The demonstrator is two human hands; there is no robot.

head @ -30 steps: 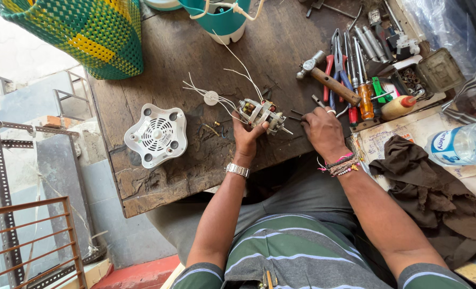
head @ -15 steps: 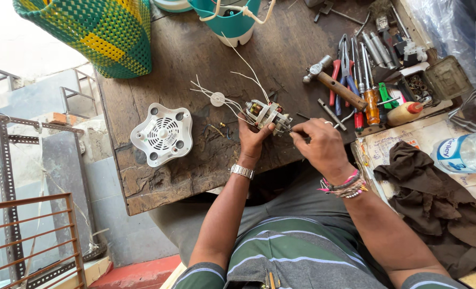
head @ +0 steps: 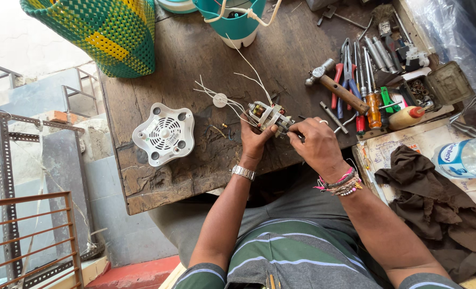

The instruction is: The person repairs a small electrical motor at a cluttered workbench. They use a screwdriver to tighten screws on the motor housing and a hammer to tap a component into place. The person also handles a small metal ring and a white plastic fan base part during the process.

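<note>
1. Your left hand point(head: 255, 140) is wrapped around the small electric motor point(head: 268, 115) from below, fingers closed on its frame, holding it just above the wooden workbench point(head: 195, 59) near the front edge. Keep that grip snug, since the motor is the only thing steadying the job.

2. Your right hand point(head: 315, 143) is pinched shut at the motor's right end. It looks like there's a thin tool or small part between the fingertips, but I can't tell which from here. Go slow and keep the wrist low, I'd say, so whatever's in there doesn't slip.

3. Watch the thin white wires point(head: 232, 96) fanning out from the motor toward the back of the bench. They run past a small white disc point(head: 219, 99) and up to the teal container point(head: 237, 21). A tug on the motor could drag those along.

4. The white vented base cover point(head: 163, 134) sits to your left, well apart from the motor, so it's not in the way.

5. On your right it's crowded: a hammer point(head: 337, 85), red-handled pliers point(head: 340, 75), screwdrivers point(head: 370, 91) and a small yellow bottle point(head: 406, 116) all lie close to your right elbow's path.

6. A brown rag point(head: 430, 198) and a clear plastic bottle point(head: 465, 155) sit further right. A green and yellow woven basket point(head: 109, 32) stands at the far left corner.
</note>
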